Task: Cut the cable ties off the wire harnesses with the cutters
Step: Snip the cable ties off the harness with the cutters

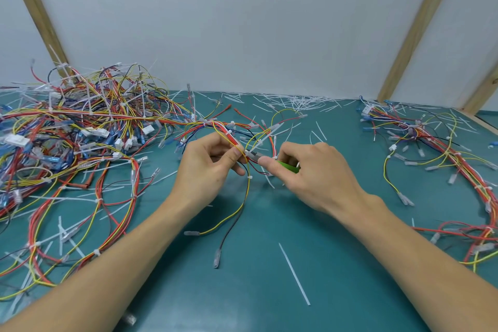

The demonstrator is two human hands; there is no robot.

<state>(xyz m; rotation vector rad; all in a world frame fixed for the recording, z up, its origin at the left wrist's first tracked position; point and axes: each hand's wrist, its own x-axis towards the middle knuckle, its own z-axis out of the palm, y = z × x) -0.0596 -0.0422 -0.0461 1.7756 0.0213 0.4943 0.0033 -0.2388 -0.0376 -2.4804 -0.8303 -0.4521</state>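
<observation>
Both forearms reaching in from below, converging mid-frame. Left hand [208,167] curled, thumb and fingers pinching. Right hand [307,172] curled in a grip, thumb forward, knuckles up.

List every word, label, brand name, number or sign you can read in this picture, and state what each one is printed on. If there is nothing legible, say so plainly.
None: no text can be read anywhere in this view.
The green-handled cutters in the right hand show no brand or marking.
The white connectors in the wire harness pile are too small and blurred to show any print.
The wall and the green table carry no sign.
</observation>
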